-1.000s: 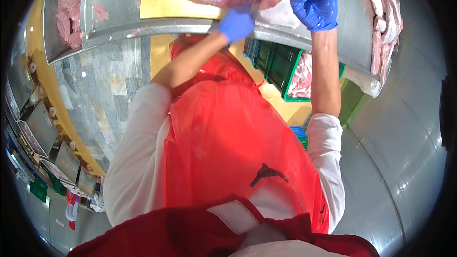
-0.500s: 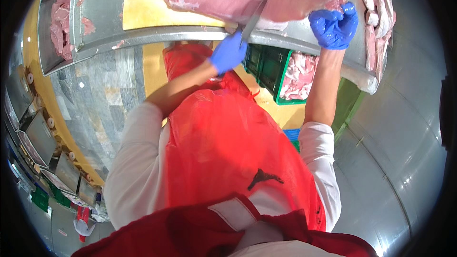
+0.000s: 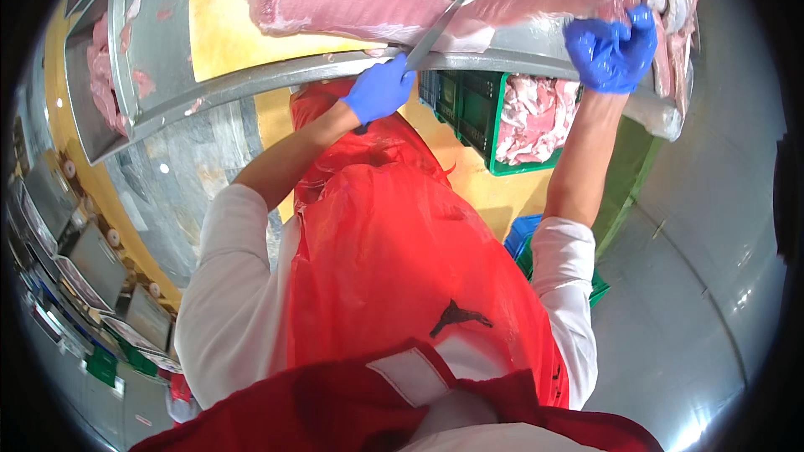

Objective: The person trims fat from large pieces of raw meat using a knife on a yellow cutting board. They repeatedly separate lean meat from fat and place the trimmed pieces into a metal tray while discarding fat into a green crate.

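Note:
A long slab of pink meat [image 3: 352,7] lies across the yellow cutting board [image 3: 219,42] and onto the metal table to its right. My left hand [image 3: 381,88], in a blue glove, is closed round the handle of a knife [image 3: 434,38]. The blade slants up to the right, at the boundary between the thicker left part and a thinner strip [image 3: 548,0]. At the strip's right end my right hand [image 3: 611,50], gloved in blue too, is closed with fingers curled in a pinch on its edge.
Below the table's edge [image 3: 293,75] stands a green crate [image 3: 500,125] holding pale meat trimmings [image 3: 536,121]. Long meat pieces [image 3: 670,17] lie at the table's right end. On the left, a metal tray [image 3: 79,92] holds more meat [image 3: 102,75].
My right hand has moved right with the strip's end, and the strip reaches farther right. My left hand and the knife have shifted slightly left and down. The whole view has also shifted.

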{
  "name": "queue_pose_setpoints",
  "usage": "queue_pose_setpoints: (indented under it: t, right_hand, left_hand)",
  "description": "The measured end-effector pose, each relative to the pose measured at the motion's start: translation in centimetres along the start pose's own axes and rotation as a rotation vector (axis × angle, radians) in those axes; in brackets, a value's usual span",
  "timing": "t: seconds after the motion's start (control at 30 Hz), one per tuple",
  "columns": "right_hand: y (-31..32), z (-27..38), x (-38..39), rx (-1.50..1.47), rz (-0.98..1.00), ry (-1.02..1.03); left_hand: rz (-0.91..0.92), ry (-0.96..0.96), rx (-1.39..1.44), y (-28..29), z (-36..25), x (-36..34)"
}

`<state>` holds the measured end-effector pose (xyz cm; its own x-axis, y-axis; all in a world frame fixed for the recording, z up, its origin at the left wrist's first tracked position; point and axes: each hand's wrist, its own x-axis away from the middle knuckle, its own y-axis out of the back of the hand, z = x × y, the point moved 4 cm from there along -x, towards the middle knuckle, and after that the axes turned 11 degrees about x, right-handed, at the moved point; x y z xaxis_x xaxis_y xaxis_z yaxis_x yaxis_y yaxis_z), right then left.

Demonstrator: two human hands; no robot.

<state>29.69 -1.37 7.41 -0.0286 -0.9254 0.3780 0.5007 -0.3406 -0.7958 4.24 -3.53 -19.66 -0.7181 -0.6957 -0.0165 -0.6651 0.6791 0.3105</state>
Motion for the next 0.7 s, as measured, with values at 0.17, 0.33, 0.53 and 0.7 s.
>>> queue_pose_setpoints:
  t: [0.17,0.33,0.53,0.7]
  right_hand:
    - [-1.1,-0.5,-0.8,-0.041,0.08,0.019]
    - [0.8,3.7,0.5,-0.022,0.154,0.12]
    - [0.4,5.8,2.5,0.044,0.005,0.165]
    - [-1.0,6.5,3.2,0.212,0.119,0.169]
  left_hand:
    - [0.137,0.225,-0.006,-0.6,-2.3,-7.4]
    - [0.105,0.153,0.114,-2.6,-1.7,-4.7]
    - [-0.081,-0.226,-0.001,-6.3,-2.4,-3.3]
    - [0.167,0.235,0.098,-6.3,-4.7,-9.8]
